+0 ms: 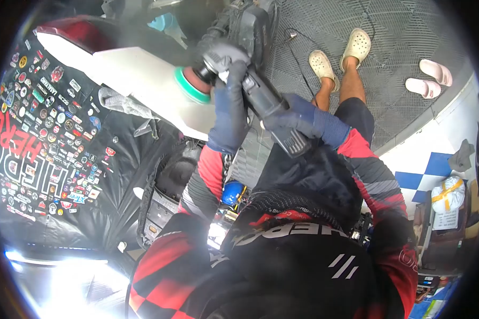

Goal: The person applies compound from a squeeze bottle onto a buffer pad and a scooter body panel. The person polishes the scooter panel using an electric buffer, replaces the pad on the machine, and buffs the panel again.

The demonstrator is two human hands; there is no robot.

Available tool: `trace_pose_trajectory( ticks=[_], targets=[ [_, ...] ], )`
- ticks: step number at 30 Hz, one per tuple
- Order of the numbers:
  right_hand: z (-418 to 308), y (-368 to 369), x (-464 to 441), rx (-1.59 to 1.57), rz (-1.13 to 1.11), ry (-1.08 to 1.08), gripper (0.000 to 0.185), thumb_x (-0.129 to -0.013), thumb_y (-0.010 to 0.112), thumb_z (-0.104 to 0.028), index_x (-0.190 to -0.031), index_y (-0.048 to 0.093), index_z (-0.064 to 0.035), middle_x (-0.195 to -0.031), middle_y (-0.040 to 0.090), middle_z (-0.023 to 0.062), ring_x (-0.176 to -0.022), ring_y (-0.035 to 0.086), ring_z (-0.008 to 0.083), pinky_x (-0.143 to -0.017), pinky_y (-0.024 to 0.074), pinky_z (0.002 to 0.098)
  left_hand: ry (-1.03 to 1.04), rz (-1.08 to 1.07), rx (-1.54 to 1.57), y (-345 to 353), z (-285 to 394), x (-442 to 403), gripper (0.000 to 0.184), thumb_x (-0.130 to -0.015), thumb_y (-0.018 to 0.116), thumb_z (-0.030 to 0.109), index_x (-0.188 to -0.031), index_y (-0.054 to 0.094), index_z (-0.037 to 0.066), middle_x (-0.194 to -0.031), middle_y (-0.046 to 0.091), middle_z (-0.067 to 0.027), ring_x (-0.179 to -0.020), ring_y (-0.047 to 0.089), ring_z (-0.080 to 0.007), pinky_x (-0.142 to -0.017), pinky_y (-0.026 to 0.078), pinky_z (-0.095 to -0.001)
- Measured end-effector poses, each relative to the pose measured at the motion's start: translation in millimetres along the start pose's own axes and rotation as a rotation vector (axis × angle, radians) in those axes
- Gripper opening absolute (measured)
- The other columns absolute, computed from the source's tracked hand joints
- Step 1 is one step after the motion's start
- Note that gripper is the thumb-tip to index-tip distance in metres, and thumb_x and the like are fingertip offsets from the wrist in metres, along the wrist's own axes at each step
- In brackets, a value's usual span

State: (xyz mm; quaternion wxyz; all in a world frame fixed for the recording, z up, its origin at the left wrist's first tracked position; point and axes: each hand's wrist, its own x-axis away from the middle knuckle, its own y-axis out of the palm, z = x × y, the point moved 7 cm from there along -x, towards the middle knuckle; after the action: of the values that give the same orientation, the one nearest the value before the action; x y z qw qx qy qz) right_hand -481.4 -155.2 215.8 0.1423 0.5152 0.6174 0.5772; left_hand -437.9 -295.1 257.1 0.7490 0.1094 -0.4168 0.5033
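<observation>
My left hand (230, 109), in a dark blue glove, is closed over the head of a black and grey polisher (263, 95). Further back, my right hand (298, 118), gloved the same way, wraps around the tool's handle. A round pad (190, 86) with a green rim and reddish-brown backing sits at the polisher's left end. It faces a glossy white vehicle panel (138, 80); whether they touch I cannot tell. Dark red bodywork (77, 32) adjoins the panel at its far end. My fingers partly hide the polisher's head.
A grey cloth (120, 101) lies along the panel's lower edge. Black vehicle parts (173, 173) sit below it. A sticker-covered black sheet (53, 138) spreads at left. A cable (303, 74) runs across the grey tile floor (399, 42). Pink slippers (430, 78) lie at right.
</observation>
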Motion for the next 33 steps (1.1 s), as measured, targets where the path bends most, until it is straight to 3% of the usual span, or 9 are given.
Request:
trace_pose_trajectory(
  ticks=[7, 12, 16, 21, 24, 26, 27, 29, 33],
  targets=[
    [-19.7, 3.2, -1.1, -0.003, 0.037, -0.177, 0.052, -0.082, 0.08, -0.028, -0.117, 0.058, 0.004, -0.094, 0.069, 0.0114, -0.081, 0.071, 0.0173, -0.073, 0.057, 0.0304, 0.067, -0.052, 0.013, 3.7, 13.3, -2.1, 0.037, -0.096, 0.068, 0.025, -0.125, 0.057, 0.003, -0.111, 0.064, -0.0035, -0.098, 0.064, -0.0125, -0.083, 0.054, -0.0304],
    [59.2, 14.9, 3.1, -0.186, 0.061, 0.087, 0.054, -0.082, 0.08, -0.03, -0.115, 0.058, 0.0047, -0.088, 0.069, 0.0133, -0.07, 0.072, 0.0215, -0.063, 0.0594, 0.0331, -0.122, -0.011, 0.008, -36.5, -73.2, 12.1, 0.039, -0.097, 0.067, 0.026, -0.126, 0.058, 0.003, -0.114, 0.064, -0.004, -0.099, 0.062, -0.0122, -0.086, 0.053, -0.0305],
    [78.9, 30.0, 8.6, -0.258, 0.079, 0.088, 0.055, -0.082, 0.081, -0.031, -0.115, 0.057, 0.0052, -0.088, 0.069, 0.015, -0.068, 0.071, 0.0225, -0.061, 0.0594, 0.034, -0.151, 0.021, -0.039, -44.4, -83.3, 23.2, 0.041, -0.096, 0.067, 0.026, -0.127, 0.057, 0.002, -0.114, 0.063, -0.0041, -0.099, 0.062, -0.0127, -0.086, 0.052, -0.0307],
    [24.0, 33.8, -12.9, -0.114, 0.121, -0.23, 0.058, -0.079, 0.083, -0.03, -0.122, 0.059, 0.0013, -0.1, 0.07, 0.0086, -0.091, 0.068, 0.0148, -0.083, 0.0549, 0.0307, 0.143, -0.144, -0.194, -8.6, 10.8, 10.9, 0.039, -0.099, 0.061, 0.03, -0.126, 0.057, 0.002, -0.111, 0.066, -0.0061, -0.099, 0.064, -0.0149, -0.087, 0.055, -0.0335],
    [-39.6, 29.9, -11.5, -0.097, 0.235, -0.322, 0.063, -0.075, 0.088, -0.032, -0.124, 0.062, -0.0019, -0.102, 0.071, 0.0085, -0.091, 0.068, 0.0158, -0.083, 0.0554, 0.0333, 0.421, -0.263, -0.272, 9.7, 71.1, -11.7, 0.042, -0.101, 0.056, 0.037, -0.125, 0.059, 0.003, -0.11, 0.069, -0.007, -0.096, 0.069, -0.0174, -0.084, 0.059, -0.0366],
    [-75.4, 19.4, -10.5, 0.133, 0.37, -0.438, 0.068, -0.072, 0.09, -0.036, -0.123, 0.062, -0.0014, -0.102, 0.071, 0.0095, -0.093, 0.068, 0.017, -0.085, 0.0553, 0.0332, 0.296, -0.314, -0.079, 22.5, 97.2, -8.6, 0.033, -0.099, 0.062, 0.029, -0.116, 0.062, 0.001, -0.107, 0.067, -0.0068, -0.099, 0.066, -0.0143, -0.086, 0.055, -0.0319],
    [-82.9, 20.3, -7.1, 0.138, 0.368, -0.44, 0.068, -0.072, 0.09, -0.036, -0.123, 0.062, -0.0014, -0.102, 0.071, 0.0095, -0.093, 0.068, 0.017, -0.085, 0.0553, 0.0332, 0.309, -0.358, 0.01, 23.2, 105.8, -23.6, 0.047, -0.101, 0.058, 0.042, -0.128, 0.058, 0.003, -0.114, 0.069, -0.0121, -0.094, 0.072, -0.0209, -0.082, 0.061, -0.0375],
    [-89.3, 22.6, -5.3, 0.149, 0.322, -0.398, 0.074, -0.07, 0.091, -0.041, -0.124, 0.061, 0.0, -0.104, 0.071, 0.0109, -0.094, 0.068, 0.0183, -0.087, 0.055, 0.0338, 0.333, -0.339, 0.0, 17.2, 95.5, -24.5, 0.047, -0.101, 0.058, 0.041, -0.128, 0.059, 0.003, -0.116, 0.069, -0.0121, -0.097, 0.071, -0.0207, -0.085, 0.06, -0.0373],
    [-22.9, 15.4, -6.7, 0.12, 0.331, -0.269, 0.074, -0.072, 0.089, -0.04, -0.126, 0.059, 0.0013, -0.108, 0.071, 0.0117, -0.095, 0.068, 0.0183, -0.087, 0.0547, 0.0338, 0.325, -0.271, -0.024, 11.3, 41.4, -9.8, 0.033, -0.097, 0.063, 0.028, -0.118, 0.061, 0.002, -0.106, 0.065, -0.0043, -0.092, 0.065, -0.0119, -0.081, 0.054, -0.0296]
  ],
)
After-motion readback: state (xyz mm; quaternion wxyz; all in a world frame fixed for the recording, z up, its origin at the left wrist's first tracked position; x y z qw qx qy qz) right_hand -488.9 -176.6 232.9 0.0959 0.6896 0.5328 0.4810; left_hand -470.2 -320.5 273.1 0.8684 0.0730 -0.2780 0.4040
